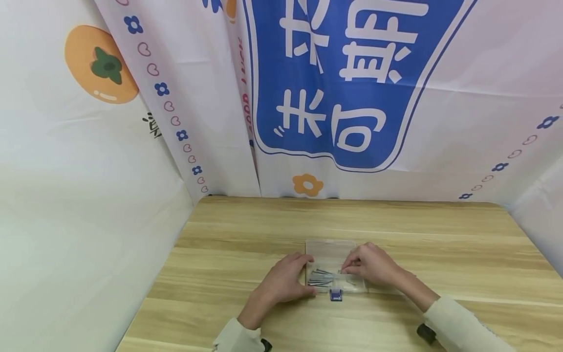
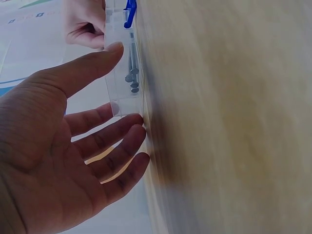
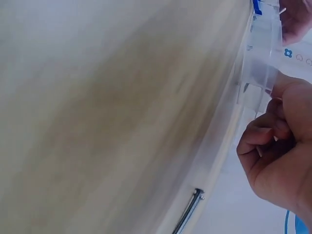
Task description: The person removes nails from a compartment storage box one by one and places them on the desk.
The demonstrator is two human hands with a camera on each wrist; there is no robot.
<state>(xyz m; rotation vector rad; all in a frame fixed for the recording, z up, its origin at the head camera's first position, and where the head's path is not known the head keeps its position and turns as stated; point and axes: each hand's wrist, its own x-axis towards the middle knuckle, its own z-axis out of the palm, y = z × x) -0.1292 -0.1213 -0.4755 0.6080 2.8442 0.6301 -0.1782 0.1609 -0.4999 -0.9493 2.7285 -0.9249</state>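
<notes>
Low and left of the frame's centre, we see the left hand (image 1: 288, 278) spread wide, thumb and fingers around the left end of a clear plastic box (image 1: 358, 286), thumb touching it. The box sits on the wood-grained desk (image 1: 211, 293), lower centre, lid (image 1: 327, 252) up, with slim metal screws (image 1: 320, 282) inside and a blue latch (image 1: 336, 295) in front. To the right, the right hand (image 1: 371, 264) reaches in, fingers curled narrow; we cannot tell what it holds.

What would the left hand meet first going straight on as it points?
Probably the left end of the clear box, which the left hand straddles; the gap to its palm is unclear.
</notes>
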